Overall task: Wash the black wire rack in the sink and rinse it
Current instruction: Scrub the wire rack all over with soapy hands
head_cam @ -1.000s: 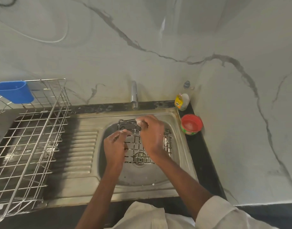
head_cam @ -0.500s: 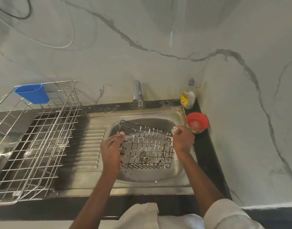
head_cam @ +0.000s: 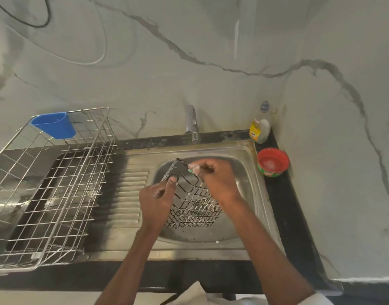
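The black wire rack (head_cam: pixel 194 208) stands tilted in the round steel sink (head_cam: pixel 246 172), soapy foam on its lower wires. My left hand (head_cam: pixel 158 198) grips the rack's left edge between thumb and fingers. My right hand (head_cam: pixel 215 180) is over the rack's upper right part, its fingers closed on a small green and white scrubber (head_cam: pixel 192 169) pressed against the top wires. The tap (head_cam: pixel 191 124) above the sink shows no running water.
A large steel wire dish basket (head_cam: pixel 57 194) with a blue plastic cup (head_cam: pixel 54 125) sits on the drainboard at left. A dish soap bottle (head_cam: pixel 260 125) and a red tub of cleaning paste (head_cam: pixel 272 162) stand at the right corner against the marble wall.
My right hand came back from the red tub to the rack's top wires with the scrubber. The rack turned more upright and edge-on in my left hand.
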